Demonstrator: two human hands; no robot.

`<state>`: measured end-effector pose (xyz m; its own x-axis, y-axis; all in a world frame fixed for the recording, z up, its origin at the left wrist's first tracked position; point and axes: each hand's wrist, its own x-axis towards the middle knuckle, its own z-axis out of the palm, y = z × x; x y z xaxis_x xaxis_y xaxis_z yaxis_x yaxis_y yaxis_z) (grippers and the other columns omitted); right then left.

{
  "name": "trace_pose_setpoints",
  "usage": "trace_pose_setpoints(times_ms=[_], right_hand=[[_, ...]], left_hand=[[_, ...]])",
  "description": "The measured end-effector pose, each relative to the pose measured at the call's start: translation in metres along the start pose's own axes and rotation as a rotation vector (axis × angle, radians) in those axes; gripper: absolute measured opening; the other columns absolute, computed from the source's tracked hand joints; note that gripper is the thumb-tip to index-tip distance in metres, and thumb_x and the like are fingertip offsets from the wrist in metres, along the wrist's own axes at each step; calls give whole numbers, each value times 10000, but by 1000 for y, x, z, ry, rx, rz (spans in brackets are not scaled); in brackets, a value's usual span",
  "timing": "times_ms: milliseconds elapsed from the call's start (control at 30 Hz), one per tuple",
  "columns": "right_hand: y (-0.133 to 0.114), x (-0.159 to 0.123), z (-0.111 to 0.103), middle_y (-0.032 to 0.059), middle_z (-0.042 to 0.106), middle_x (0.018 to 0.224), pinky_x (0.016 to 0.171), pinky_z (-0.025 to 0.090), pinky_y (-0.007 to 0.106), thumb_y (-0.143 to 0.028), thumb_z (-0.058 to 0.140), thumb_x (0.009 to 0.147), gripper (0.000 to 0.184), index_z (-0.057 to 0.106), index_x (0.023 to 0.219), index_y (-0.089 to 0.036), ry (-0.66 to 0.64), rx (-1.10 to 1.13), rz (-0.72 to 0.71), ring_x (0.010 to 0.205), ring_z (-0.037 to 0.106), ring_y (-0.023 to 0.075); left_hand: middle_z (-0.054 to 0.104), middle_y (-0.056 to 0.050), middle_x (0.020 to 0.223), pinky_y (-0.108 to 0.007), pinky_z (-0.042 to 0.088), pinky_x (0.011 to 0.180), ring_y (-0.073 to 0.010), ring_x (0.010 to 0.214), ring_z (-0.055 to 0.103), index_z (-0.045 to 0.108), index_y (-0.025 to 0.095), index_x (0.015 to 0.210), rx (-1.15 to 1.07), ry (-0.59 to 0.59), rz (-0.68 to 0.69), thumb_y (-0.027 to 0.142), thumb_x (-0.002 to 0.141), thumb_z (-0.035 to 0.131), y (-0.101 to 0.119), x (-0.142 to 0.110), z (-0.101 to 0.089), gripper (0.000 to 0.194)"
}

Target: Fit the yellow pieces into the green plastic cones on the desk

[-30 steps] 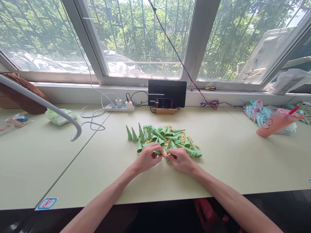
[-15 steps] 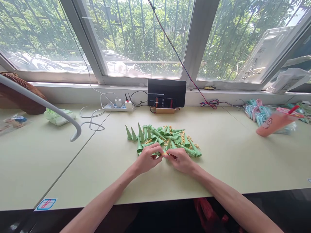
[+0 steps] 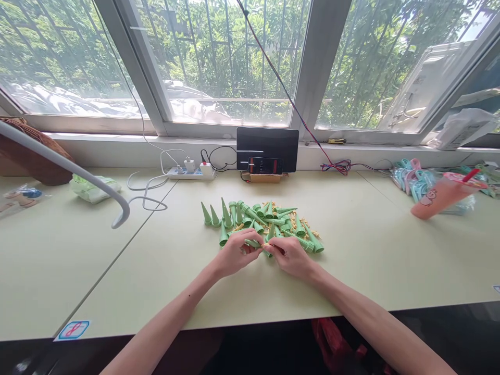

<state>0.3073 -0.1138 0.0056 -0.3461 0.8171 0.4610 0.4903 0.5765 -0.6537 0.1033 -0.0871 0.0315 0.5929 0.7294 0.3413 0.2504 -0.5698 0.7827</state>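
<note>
My left hand (image 3: 239, 253) and my right hand (image 3: 292, 256) meet at the near edge of a heap of green plastic cones (image 3: 279, 221). Fingertips of both hands are pinched together around a small yellow-orange plastic piece (image 3: 266, 245), mostly covered by the fingers. A green cone (image 3: 253, 243) shows through the loop of my left thumb and fingers; whether it is held or lies behind is unclear. More small yellow-orange pieces (image 3: 312, 233) lie among and beside the cones. Several cones (image 3: 216, 216) stand point up at the heap's left.
Behind the heap, a phone (image 3: 265, 165) leans before a dark tablet (image 3: 267, 143) on a cardboard stand. A power strip (image 3: 191, 173) with white cables lies left of them. A pink drink cup (image 3: 441, 198) tilts at the right by bagged items. A white curved bar (image 3: 70, 161) crosses the left.
Both hands stay nearly in place, fingertips shifting slightly around the small yellow-orange piece. The cones and the surrounding things look unchanged.
</note>
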Motion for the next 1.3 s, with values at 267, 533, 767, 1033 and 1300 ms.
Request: trace_pose_setpoints(times_ms=[267,533,767,1033,1300], right_hand=[[-1,1,-1,-40,394,537,499,275,244,-366,456,991,387,524,656,-186,26,4,10,501,308,98],[0,0,0,-43,381,542,511,272,243,-389,453,992,411,511,640,-185,7,17,4,514,296,99],[1,-1,1,-38,396,545,511,274,237,-394,435,1005,419,518,650,-188,-14,-14,-12,514,295,102],[-2,1,-1,-41,381,542,508,266,242,-403,432,1000,423,501,641,-190,1,3,-8,513,287,104],[1,-1,0,-44,409,548,514,282,236,-362,491,976,330,561,706,-186,11,38,20,506,308,102]], left_hand=[[542,-21,829,-195,590,470,-73,579,608,694,146,916,-197,-15,-48,397,920,619,2,2,-1,262],[563,-21,824,-183,565,436,-71,548,611,680,143,855,-196,4,-22,367,912,637,-3,0,0,235],[601,-39,870,-188,569,435,-77,568,617,663,149,843,-165,-4,-20,367,927,611,-3,-1,-1,240],[571,-26,828,-171,543,419,-75,555,617,679,150,846,-155,4,-30,355,925,616,-2,-1,0,229],[566,-19,829,-167,538,433,-60,541,587,707,166,901,-111,29,-28,310,923,623,-1,0,1,168]])
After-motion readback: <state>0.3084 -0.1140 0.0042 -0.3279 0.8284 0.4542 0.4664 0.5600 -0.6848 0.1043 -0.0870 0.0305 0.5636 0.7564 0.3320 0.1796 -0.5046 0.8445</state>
